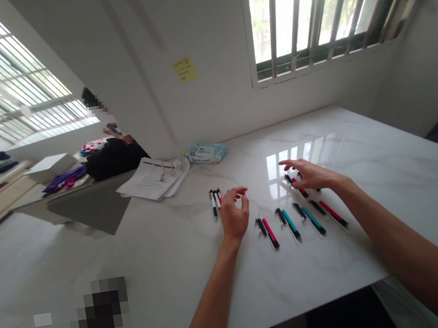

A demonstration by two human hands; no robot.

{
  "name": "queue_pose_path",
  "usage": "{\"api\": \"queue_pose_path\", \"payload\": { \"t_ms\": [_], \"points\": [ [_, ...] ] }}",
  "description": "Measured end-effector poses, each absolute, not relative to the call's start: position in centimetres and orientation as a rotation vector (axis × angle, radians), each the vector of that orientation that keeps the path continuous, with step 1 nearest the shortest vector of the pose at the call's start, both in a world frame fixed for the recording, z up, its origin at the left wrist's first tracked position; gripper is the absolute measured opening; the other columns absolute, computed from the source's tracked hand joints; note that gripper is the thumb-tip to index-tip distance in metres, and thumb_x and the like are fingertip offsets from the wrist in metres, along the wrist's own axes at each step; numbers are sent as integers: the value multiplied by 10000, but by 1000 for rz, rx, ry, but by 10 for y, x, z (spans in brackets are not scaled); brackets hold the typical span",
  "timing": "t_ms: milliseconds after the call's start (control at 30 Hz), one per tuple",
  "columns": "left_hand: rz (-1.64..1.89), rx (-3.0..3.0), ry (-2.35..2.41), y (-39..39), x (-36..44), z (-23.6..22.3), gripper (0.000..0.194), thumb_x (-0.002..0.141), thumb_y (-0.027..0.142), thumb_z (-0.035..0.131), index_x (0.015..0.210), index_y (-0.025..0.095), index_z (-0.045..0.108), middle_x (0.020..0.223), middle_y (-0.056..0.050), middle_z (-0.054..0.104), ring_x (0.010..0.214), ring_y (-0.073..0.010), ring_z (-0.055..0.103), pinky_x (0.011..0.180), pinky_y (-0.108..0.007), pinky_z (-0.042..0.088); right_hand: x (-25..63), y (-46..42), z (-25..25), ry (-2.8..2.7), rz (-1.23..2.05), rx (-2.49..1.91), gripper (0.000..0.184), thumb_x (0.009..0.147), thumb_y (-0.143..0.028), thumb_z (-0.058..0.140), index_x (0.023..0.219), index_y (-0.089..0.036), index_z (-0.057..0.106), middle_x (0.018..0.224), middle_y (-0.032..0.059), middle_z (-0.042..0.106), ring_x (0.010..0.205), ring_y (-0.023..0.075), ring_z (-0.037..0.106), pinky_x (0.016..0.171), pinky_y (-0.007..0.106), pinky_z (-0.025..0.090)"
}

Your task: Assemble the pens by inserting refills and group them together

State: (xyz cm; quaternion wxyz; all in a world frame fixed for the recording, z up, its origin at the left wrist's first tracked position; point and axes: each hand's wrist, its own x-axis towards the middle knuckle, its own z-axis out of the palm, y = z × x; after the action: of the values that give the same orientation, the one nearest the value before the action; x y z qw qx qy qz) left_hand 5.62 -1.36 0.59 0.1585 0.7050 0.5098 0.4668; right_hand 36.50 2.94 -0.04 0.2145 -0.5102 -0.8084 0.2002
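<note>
Left hand: The left hand point(235, 213) is over the desk point(392, 165), right beside the white pens point(214, 206). Its grip is part open, with a gap between thumb and finger, and I see nothing in it.
White pens: They lie side by side, left of the loose bits. The hand hides some of them.
Right hand: The right hand point(306, 171) is over more pen bits point(300, 189). Its grip is open, with fingers reaching out. I can't tell if the thumb touches a bit.
Loose row: Nearer the desk's near edge lie a pink tube point(269, 229), two blue tubes point(289, 221) and a red tube point(332, 213). Black bits point(280, 216) and thin white sticks point(295, 240) lie by them.
Far edge: Papers point(153, 179) and a pack of wipes point(207, 153) sit near the wall point(225, 97).
Good way: The bits look light and may roll, so a soft pinch in the middle should work best. Keep each bunch apart. Hold the wrists high so the arms don't brush the row.
</note>
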Motion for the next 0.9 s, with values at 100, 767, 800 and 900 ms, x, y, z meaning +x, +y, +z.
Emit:
{"api": "queue_pose_path", "payload": {
  "t_ms": [100,767,800,900],
  "points": [
    [1342,1992,1461,-13,54,7,191,897,167,556,1000,227,705,965,-27,724,858,-175,648,824,-330,498,362,32,-5,-2272,560,-1420,834,739,-170,705,1519,-291,435,1290,79,666,1169,290,571,941,410,516],
    [1128,1502,1054,-11,62,1,345,824,459,752,993,190,619,916,-39,683,814,-162,660,732,-268,525,248,-15,21,-2149,353,-728,589,891,-206,689,1445,-311,519,1238,86,629,1120,242,628,946,392,558],
    [1125,1514,1048,-10,62,0,338,818,447,759,987,188,622,895,-37,685,797,-161,661,722,-268,527,247,-14,20,-2161,377,-718,583,895,-230,696,1446,-310,522,1234,87,634,1102,237,636,933,384,561],
    [1138,1580,1106,-10,61,-2,274,821,405,752,949,190,640,866,-30,700,765,-158,669,714,-273,532,258,-5,16,-2158,412,-829,573,874,-351,756,1411,-311,561,1189,82,677,1041,238,660,909,383,558]
  ]
}}
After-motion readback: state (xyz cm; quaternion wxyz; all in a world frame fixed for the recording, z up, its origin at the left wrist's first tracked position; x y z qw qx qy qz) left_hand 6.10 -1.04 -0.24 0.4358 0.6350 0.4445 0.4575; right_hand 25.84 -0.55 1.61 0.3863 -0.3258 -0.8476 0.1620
